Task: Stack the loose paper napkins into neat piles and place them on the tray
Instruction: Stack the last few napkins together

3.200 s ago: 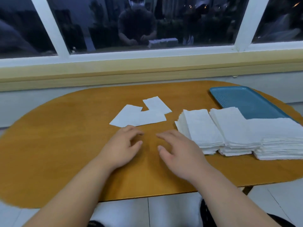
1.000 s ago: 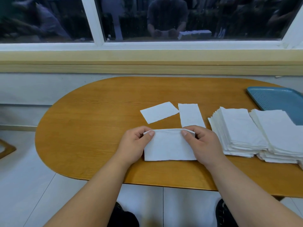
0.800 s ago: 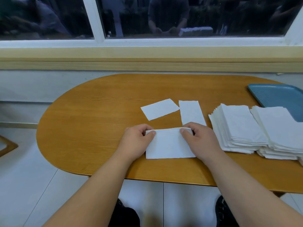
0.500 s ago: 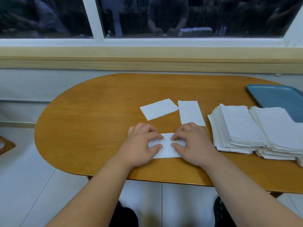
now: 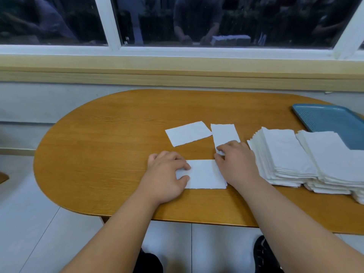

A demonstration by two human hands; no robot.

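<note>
A folded white napkin (image 5: 205,174) lies flat near the table's front edge. My left hand (image 5: 165,174) presses on its left end with forefinger and thumb. My right hand (image 5: 236,162) lies at its right end, thumb on the fold and fingertips touching the near end of a loose napkin (image 5: 224,133). Another loose napkin (image 5: 188,133) sits just left of that one. Two tall napkin piles (image 5: 283,154) (image 5: 334,158) stand to the right, the farther one overlapping the blue tray (image 5: 331,119).
The oval wooden table (image 5: 110,146) stands against a wall under a window sill (image 5: 177,75). A third lower pile (image 5: 358,196) shows at the right frame edge. My shoes and the tiled floor lie below the front edge.
I pulled a napkin toward me and folded it in half. My hands pressed it flat together, then slid apart; the right fingertips now reach the loose napkin behind.
</note>
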